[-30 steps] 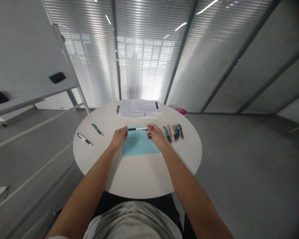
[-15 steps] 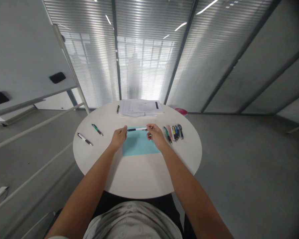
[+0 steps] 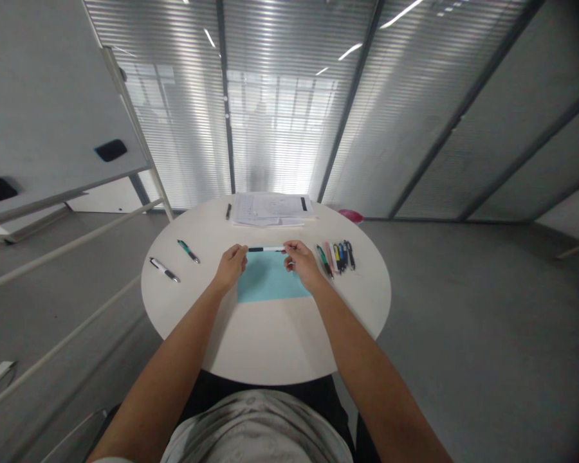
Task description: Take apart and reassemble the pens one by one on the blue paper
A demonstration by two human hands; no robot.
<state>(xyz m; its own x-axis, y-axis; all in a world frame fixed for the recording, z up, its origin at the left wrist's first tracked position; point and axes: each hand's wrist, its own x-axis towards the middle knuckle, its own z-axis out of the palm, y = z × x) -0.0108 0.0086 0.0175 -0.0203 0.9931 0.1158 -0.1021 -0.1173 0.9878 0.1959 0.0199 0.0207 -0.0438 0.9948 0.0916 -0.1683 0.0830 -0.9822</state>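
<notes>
A white pen with a black grip (image 3: 266,249) is held level between my two hands, above the far edge of a light blue sheet (image 3: 273,283). My left hand (image 3: 232,265) is closed, pinching the black end of the pen. My right hand (image 3: 300,262) pinches its white end, which is partly hidden by the fingers. To the right of my right hand lies a row of several pens (image 3: 340,256). On the left of the table are a green pen (image 3: 188,251) and a white and black pen (image 3: 165,269).
The round white table (image 3: 275,347) stands in front of me. A stack of printed papers (image 3: 270,209) lies at its far edge, with a dark pen (image 3: 228,211) beside it. A whiteboard on a frame (image 3: 53,96) rises on the left, and glass panels with blinds (image 3: 275,116) are behind.
The black end of the pen has risen very slightly with my left hand, so the pen is a little more level. Everything else stays in place.
</notes>
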